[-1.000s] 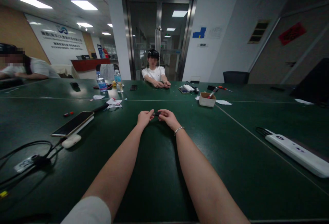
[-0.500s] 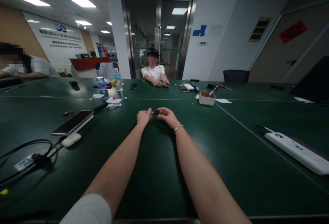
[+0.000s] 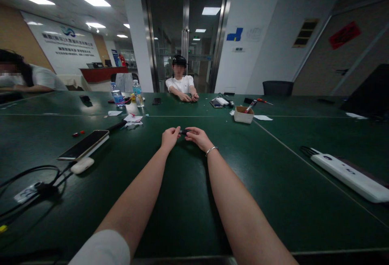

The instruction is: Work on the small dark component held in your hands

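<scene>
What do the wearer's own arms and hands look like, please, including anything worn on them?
Both the left hand and the right hand are bare, without gloves. A thin, shiny silver-coloured bracelet circles the right wrist. A white sleeve ends on the left arm; no right sleeve is in view.

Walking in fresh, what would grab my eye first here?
At the centre, the left hand and right hand hold a small dark object over the green table. Straight beyond, a person in white sits before glass doors. A long white device lies at right.
</scene>
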{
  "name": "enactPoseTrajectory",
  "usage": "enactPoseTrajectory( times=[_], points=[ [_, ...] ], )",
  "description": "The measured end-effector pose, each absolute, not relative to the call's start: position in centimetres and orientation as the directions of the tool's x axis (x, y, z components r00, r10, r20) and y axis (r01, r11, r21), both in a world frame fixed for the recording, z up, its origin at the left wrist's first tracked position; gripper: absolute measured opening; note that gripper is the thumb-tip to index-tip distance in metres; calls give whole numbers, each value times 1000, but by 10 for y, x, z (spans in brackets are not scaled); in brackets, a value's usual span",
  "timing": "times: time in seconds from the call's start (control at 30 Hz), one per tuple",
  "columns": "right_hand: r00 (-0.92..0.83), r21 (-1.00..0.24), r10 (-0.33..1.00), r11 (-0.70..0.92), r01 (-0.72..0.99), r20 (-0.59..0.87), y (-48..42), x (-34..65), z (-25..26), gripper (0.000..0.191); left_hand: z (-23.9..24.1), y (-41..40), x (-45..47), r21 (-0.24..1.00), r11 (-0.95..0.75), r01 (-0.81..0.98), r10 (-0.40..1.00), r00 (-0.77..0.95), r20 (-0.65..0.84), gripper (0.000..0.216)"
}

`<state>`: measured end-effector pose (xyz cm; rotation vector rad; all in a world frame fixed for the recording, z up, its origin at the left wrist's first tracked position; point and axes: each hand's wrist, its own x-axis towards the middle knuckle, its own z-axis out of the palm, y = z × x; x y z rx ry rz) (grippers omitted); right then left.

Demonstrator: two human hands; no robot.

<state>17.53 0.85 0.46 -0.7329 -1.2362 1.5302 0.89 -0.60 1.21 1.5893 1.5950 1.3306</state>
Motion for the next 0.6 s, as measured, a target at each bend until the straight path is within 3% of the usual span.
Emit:
enactPoseTrajectory(
  times=[0.2, 0.3, 0.37, 0.5, 0.6],
  points=[
    [-272, -941, 958, -2, -339, 96, 7, 176, 9, 20, 6, 0, 10, 914, -344, 214, 931, -51, 362, 28],
    [-266, -939, 960, -5, -345, 92, 7, 176, 9, 19, 9, -3, 12, 957, -272, 106, 960, -39, 277, 34],
    [-267, -940, 960, -8, -340, 88, 7, 176, 8, 19, 11, -5, 13, 972, -212, 102, 976, -36, 216, 34],
    [-274, -944, 957, -1, -330, 95, 8, 176, 7, 21, 12, -6, 13, 952, -280, 125, 958, -25, 285, 31],
    [-276, -946, 957, -3, -325, 92, 9, 176, 6, 21, 11, -5, 12, 964, -240, 113, 970, -20, 244, 30]
  ],
)
